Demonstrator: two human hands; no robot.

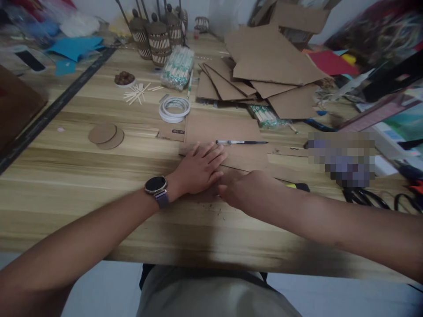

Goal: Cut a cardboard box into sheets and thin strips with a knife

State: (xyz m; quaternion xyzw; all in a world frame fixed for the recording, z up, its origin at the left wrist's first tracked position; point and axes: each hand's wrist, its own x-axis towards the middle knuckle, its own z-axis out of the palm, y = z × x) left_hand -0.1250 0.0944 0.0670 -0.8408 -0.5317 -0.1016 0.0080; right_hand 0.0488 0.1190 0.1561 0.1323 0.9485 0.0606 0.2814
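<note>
A brown cardboard sheet [221, 127] lies on the wooden table in front of me. Flat on its near left part rests my left hand [202, 169], fingers spread and holding nothing; a watch [156, 185] is on that wrist. Just to its right, my right hand [243, 189] is closed and low over the near side of the cardboard. What its fingers hold, if anything, is hidden. A pen [243, 142] lies across the sheet beyond both hands. Small dark crumbs are scattered on the table below the hands.
Two cardboard discs [105, 134] overlap at the left. Rolls of white tape [174, 109], short sticks [137, 93], a bowl of brown beads [124, 78] and a wrapped stick bundle [178, 67] stand farther back. Cardboard pieces [271, 57] pile up behind; black cables [366, 198] lie right.
</note>
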